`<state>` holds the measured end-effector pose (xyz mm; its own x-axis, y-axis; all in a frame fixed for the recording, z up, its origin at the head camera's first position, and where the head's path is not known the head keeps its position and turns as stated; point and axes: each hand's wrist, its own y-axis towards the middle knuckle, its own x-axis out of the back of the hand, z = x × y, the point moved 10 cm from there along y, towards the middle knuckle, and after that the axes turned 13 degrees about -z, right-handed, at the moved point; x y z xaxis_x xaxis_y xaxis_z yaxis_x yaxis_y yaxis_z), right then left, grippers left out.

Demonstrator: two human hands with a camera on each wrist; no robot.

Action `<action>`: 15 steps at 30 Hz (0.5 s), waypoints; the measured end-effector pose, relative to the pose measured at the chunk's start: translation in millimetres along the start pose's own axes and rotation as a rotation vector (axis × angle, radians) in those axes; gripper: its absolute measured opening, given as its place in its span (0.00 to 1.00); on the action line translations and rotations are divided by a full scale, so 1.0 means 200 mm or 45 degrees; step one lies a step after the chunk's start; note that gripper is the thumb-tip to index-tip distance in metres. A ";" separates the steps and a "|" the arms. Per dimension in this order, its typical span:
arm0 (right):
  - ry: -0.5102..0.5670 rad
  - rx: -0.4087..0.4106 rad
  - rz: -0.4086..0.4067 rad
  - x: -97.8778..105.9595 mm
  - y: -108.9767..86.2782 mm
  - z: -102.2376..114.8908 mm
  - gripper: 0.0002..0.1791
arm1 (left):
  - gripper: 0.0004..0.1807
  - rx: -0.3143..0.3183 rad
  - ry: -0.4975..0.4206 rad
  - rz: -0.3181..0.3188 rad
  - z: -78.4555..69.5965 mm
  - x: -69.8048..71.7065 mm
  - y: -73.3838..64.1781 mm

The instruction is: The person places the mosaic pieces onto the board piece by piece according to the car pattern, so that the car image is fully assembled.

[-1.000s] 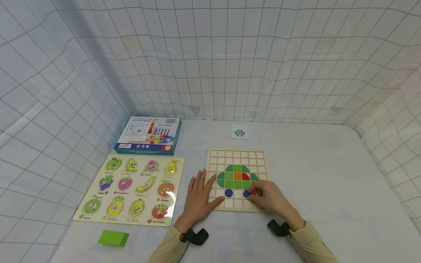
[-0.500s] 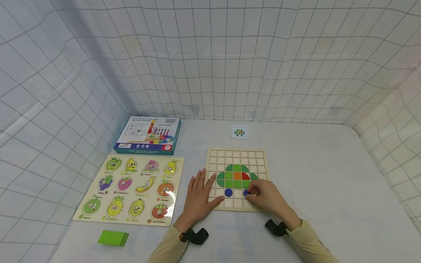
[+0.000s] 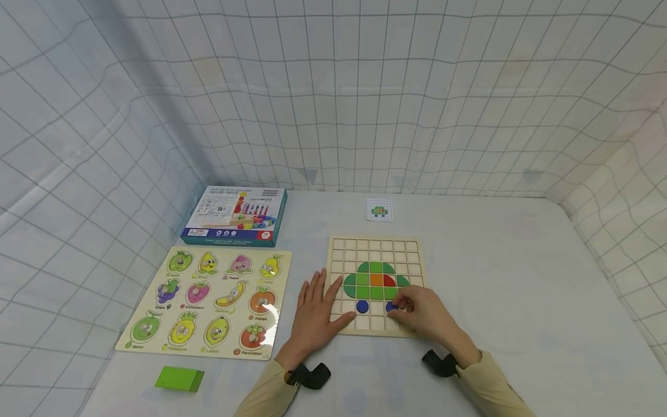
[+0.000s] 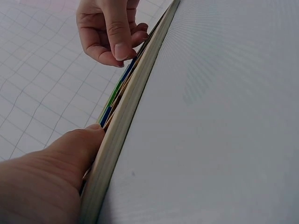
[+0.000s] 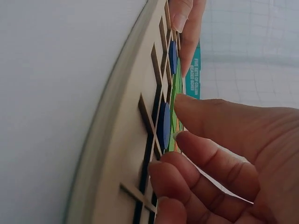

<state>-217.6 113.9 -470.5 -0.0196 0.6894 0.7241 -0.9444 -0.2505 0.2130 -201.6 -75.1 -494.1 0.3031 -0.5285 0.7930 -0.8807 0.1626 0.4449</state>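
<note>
A wooden grid board (image 3: 375, 244) holds green, orange and red pieces in a car-like shape. Beneath that shape sit a left blue disc (image 3: 362, 307) and a right blue disc (image 3: 390, 307). My left hand (image 3: 315, 315) lies spread over the board's left edge, its thumb near the left disc. The thumb and forefinger of my right hand (image 3: 429, 313) pinch at the right disc, partly covering it in the head view. From the right wrist view, that disc (image 5: 164, 126) sits in its grid square, the thumb and fingertip close at its edge.
Behind the board lies a small pattern card (image 3: 379, 210) with a similar picture. To the left are a fruit puzzle board (image 3: 219, 278), a boxed toy set (image 3: 234, 215) and a green block (image 3: 179, 378). Grid-patterned cloth walls (image 3: 365, 104) enclose the table.
My right hand has shifted very slightly while staying at the right blue disc. The left hand and the pieces look unchanged.
</note>
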 end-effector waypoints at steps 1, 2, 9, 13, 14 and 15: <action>0.004 0.004 -0.012 0.01 0.00 0.00 0.07 | 0.42 -0.004 -0.004 -0.003 0.00 0.00 0.00; 0.003 0.005 -0.026 0.02 -0.01 -0.01 0.07 | 0.42 -0.004 -0.008 -0.003 0.00 0.00 0.00; -0.025 -0.049 -0.110 0.08 -0.04 -0.06 0.05 | 0.42 0.022 -0.022 0.018 0.01 -0.01 -0.01; -0.024 -0.060 -0.123 0.11 -0.06 -0.09 0.04 | 0.42 0.034 -0.018 0.027 0.02 -0.01 -0.02; -0.016 -0.059 -0.126 0.11 -0.07 -0.10 0.05 | 0.42 0.033 -0.017 0.026 0.02 -0.01 -0.02; -0.011 -0.055 -0.128 0.12 -0.07 -0.10 0.05 | 0.42 0.030 -0.014 0.022 0.02 0.00 -0.02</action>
<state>-211.3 147.6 -470.6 0.0787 0.7034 0.7064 -0.9546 -0.1510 0.2567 -199.8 -78.4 -497.8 0.2839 -0.5351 0.7957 -0.8939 0.1524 0.4215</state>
